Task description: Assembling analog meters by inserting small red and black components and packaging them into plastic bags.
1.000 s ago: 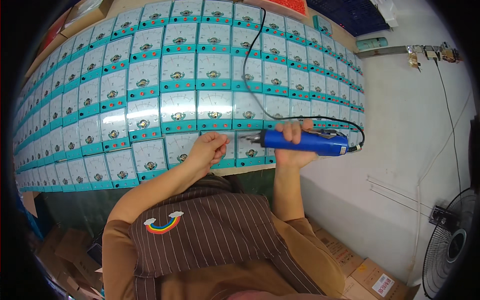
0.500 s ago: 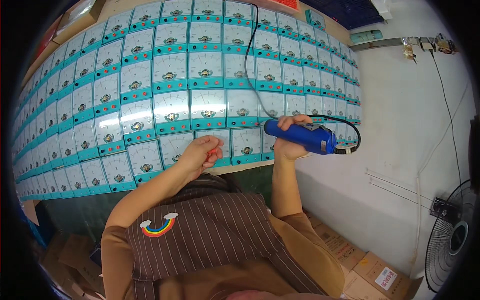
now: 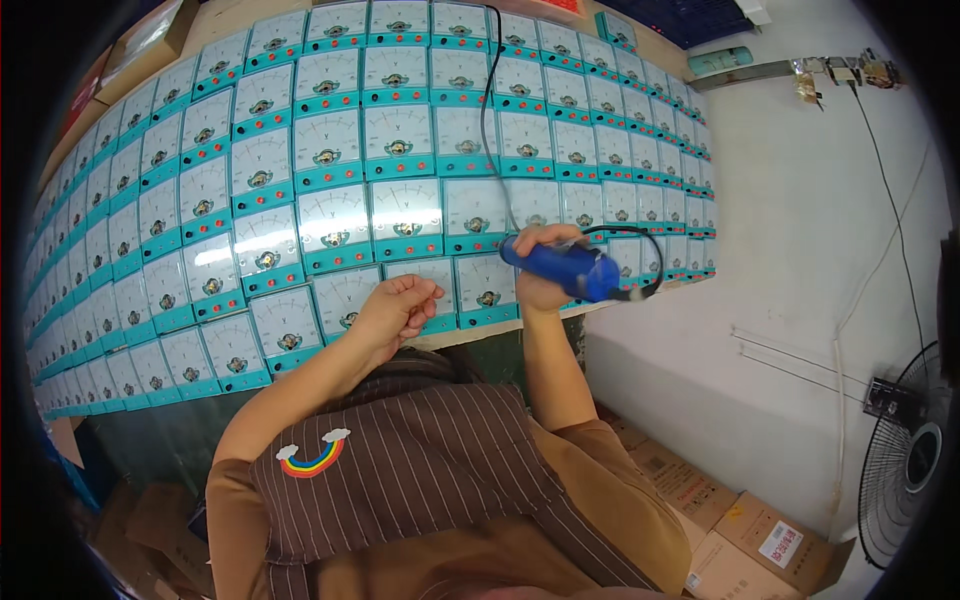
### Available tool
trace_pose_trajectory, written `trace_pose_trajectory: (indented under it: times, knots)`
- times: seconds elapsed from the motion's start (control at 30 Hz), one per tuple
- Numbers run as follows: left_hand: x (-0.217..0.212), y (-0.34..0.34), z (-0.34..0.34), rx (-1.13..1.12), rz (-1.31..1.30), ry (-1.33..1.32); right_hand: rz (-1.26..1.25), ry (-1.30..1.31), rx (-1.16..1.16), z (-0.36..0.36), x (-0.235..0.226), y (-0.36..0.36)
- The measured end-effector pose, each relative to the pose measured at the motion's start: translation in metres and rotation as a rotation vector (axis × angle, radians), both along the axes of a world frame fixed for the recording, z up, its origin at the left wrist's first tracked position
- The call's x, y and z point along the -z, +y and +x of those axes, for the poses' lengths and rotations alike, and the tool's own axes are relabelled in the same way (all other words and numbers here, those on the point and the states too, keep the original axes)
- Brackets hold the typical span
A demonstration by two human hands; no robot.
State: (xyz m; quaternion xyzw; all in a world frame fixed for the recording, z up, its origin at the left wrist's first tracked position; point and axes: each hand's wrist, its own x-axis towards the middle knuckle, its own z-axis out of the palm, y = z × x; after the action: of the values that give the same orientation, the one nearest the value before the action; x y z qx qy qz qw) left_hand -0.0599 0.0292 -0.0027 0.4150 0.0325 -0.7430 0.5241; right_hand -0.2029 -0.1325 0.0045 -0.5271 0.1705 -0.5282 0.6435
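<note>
My right hand [image 3: 545, 283] grips a blue electric screwdriver [image 3: 568, 270] from below and behind, with its nose pointing left over the near rows of meters. A black cord leaves the tool's right end and loops upward. My left hand [image 3: 392, 312] is closed in a pinch above a front-row meter [image 3: 436, 275], with small red parts mostly hidden in its fingers. Rows of teal-based analog voltmeters [image 3: 405, 215] with clear faces cover the table, each with black and red terminals along its near edge. The screwdriver's nose is near the terminals of a second-row meter [image 3: 475, 212].
A dark cable [image 3: 489, 120] runs down across the meters. At the far edge stand a red tray [image 3: 535, 8] and a dark blue crate [image 3: 690, 18]. A fan [image 3: 905, 460] stands at the right by the white wall, with cardboard boxes [image 3: 745, 540] below it.
My right hand has moved left with the screwdriver, which is slightly blurred. My left hand stays nearly in place, the red in its fingers now less visible. The view has shifted slightly.
</note>
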Motion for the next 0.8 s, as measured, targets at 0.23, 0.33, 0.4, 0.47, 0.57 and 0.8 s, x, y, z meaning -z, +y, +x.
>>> trace_pose_trajectory:
  times: [0.23,0.33,0.4,0.47,0.57,0.8]
  knots:
    - [-0.003,0.008,-0.008,-0.061,0.009,-0.007,0.472,-0.274,0.221,-0.024,-0.058,-0.009]
    - [-0.008,0.007,-0.019,-0.103,-0.017,0.010,0.612,-0.383,-0.125,-0.028,-0.078,0.027]
    - [-0.014,0.007,-0.031,-0.074,-0.026,-0.007,0.527,-0.278,-0.193,-0.022,-0.078,0.051]
    - [-0.017,0.009,-0.037,-0.050,-0.034,-0.024,0.462,-0.227,-0.204,-0.025,-0.074,0.062]
    - [-0.020,0.012,-0.043,-0.023,0.020,0.050,0.626,-0.296,-0.206,-0.034,-0.071,0.060]
    - [-0.026,-0.014,-0.081,-0.114,-0.019,0.078,0.774,-0.262,-0.329,-0.061,-0.071,0.004]
